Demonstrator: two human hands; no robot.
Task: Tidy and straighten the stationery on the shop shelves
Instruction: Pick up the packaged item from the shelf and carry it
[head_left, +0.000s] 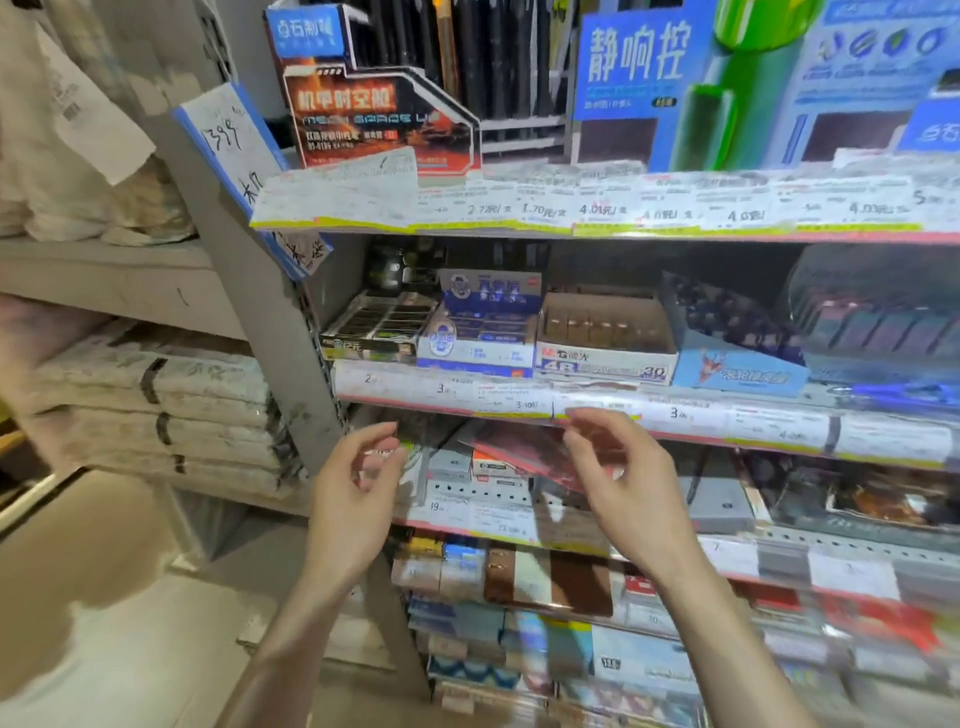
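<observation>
In the head view, both hands were raised in front of the shop shelves, just below the shelf edge (571, 402) that carried white price labels. The left hand (353, 493) was held with its fingers loosely curved and the thumb apart from them; it held nothing, and it stood in front of the left end of the third shelf. The right hand (623, 483) was also loosely open, with the fingertips (574, 414) near the price strip; if they touched it, I could not tell. Between and behind the two hands lay a flat red packet (524, 447) on that shelf, tilted, beside an orange-and-white box (493, 464).

On the shelf above the hands stood a row of open display boxes: a black box (379, 327) at the left, then a blue-and-white box (478, 332), then a white box marked 4B (605, 340), then a light blue box (737, 358) that sat turned at an angle to the others. On the top shelf stood a red and black display card (382, 111) and a large blue display (753, 83). To the left, on a grey rack, lay stacks of bundled paper (156, 410). The lower shelves were blurred.
</observation>
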